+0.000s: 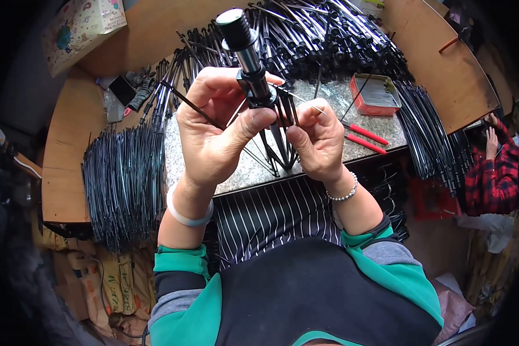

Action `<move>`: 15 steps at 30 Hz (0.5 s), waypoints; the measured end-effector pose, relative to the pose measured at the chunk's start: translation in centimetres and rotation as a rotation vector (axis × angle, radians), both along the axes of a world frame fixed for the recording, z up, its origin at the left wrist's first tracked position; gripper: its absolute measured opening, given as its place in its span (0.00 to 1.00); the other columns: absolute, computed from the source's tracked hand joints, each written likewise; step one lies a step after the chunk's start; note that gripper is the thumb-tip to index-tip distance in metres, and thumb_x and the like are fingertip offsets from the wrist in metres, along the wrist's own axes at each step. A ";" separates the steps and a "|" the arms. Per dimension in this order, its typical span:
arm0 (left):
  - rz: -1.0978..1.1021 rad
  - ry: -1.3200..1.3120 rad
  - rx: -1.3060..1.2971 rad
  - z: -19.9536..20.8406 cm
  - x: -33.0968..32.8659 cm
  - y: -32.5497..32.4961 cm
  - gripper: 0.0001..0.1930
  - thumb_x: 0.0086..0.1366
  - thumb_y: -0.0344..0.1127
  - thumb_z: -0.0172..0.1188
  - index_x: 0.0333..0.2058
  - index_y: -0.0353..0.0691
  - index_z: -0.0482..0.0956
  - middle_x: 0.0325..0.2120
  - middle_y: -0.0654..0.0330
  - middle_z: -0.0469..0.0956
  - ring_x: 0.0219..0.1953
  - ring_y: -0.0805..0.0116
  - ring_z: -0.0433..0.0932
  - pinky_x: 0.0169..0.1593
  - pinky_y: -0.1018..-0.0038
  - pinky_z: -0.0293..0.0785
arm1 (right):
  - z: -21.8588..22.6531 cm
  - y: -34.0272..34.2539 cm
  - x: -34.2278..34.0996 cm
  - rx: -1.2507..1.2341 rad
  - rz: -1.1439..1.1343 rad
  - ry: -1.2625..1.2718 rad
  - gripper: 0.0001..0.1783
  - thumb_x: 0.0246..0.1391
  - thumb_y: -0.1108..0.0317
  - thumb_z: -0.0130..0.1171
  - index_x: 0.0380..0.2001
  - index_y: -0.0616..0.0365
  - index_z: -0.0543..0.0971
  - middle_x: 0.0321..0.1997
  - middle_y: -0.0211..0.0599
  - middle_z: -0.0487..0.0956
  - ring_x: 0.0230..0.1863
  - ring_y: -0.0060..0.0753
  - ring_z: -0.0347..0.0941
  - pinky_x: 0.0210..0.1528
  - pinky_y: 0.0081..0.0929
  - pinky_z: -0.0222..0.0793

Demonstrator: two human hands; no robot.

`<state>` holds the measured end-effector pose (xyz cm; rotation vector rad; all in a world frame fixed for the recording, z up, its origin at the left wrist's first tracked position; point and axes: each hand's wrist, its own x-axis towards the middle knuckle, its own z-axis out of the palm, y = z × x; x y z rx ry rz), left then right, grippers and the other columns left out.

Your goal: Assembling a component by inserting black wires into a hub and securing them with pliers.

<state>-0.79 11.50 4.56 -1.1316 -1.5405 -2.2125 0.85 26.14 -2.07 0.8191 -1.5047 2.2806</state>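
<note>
An umbrella frame [249, 60] stands nearly upright in front of me, its silver shaft and ridged black end pointing up. My left hand [210, 135] is closed around its black hub, thumb in front. Dark ribs [275, 144] hang below the hub toward the tabletop. At the right of these ribs my right hand [320, 144] is closed, thumb and fingers pinching at them. A thin light wire crosses by its fingertips, and I cannot tell whether the hand grips it too. Just right of that hand lie pliers with red handles [368, 134].
A red tin [375, 108] holding thin wires sits behind the pliers. Umbrella frames are heaped at the back [328, 40], with bundles at left [124, 179] and right [432, 132]. A phone [121, 90] lies at the left. A person in a checked sleeve [493, 179] is at far right.
</note>
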 end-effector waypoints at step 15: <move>-0.157 -0.059 0.002 -0.2 0.2 -1.0 0.19 0.51 0.24 0.64 0.40 0.40 0.64 0.37 0.44 0.74 0.41 0.60 0.75 0.46 0.67 0.72 | -0.7 0.0 -0.7 0.145 -0.087 0.323 0.17 0.49 0.77 0.58 0.44 0.66 0.70 0.43 0.47 0.69 0.46 0.36 0.67 0.48 0.29 0.64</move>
